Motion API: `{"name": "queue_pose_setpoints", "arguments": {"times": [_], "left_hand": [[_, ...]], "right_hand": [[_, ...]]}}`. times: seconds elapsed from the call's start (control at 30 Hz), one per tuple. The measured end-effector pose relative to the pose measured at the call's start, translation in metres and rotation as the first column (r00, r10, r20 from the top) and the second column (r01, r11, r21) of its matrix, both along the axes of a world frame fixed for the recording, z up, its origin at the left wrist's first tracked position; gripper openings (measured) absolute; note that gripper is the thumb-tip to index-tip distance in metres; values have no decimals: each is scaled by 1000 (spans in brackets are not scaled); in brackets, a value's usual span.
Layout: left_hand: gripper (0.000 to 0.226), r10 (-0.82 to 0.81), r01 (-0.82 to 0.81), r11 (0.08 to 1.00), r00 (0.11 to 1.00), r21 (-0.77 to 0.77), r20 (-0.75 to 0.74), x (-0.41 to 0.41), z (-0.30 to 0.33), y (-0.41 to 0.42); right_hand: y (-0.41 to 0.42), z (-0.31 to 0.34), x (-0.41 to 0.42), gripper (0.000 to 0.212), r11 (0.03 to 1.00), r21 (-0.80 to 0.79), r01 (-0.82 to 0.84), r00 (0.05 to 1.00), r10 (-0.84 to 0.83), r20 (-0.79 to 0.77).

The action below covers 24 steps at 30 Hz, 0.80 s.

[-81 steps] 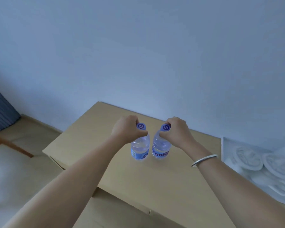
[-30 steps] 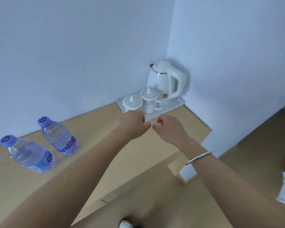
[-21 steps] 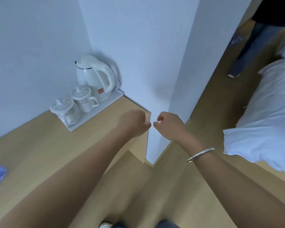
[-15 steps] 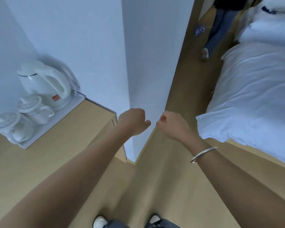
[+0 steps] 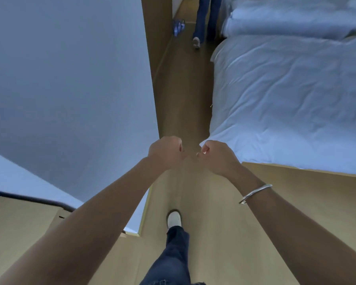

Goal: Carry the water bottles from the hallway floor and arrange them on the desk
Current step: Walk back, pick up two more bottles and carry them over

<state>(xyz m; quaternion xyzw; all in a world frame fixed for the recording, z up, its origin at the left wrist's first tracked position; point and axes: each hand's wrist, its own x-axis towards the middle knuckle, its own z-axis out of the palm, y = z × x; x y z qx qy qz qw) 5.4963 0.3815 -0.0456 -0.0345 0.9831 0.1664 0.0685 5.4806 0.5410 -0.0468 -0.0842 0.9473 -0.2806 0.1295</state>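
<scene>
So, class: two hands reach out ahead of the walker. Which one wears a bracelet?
The right hand: a silver bracelet circles its wrist. The left hand has a bare wrist. Both are curled into fists and hold nothing.

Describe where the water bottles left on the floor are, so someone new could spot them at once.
Follow the wood floor between the wall and the bed to its far end. The bottles sit there against the wall's base, left of a standing person's legs. They are the only blue, shiny cluster on the floor.
</scene>
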Motion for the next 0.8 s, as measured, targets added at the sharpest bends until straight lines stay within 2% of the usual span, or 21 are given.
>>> {"name": "queue_pose_setpoints", "arguments": {"times": [0.33, 0.8], "left_hand": [[13, -56, 56, 998, 998, 42, 10, -192, 4, -22], [12, -76, 74, 997, 994, 39, 75, -380, -11, -50]], "right_hand": [[-19, 7, -175, 22, 995, 7, 103, 995, -103, 14], [-27, -19, -367, 22, 994, 11, 111, 992, -112, 56]]}}
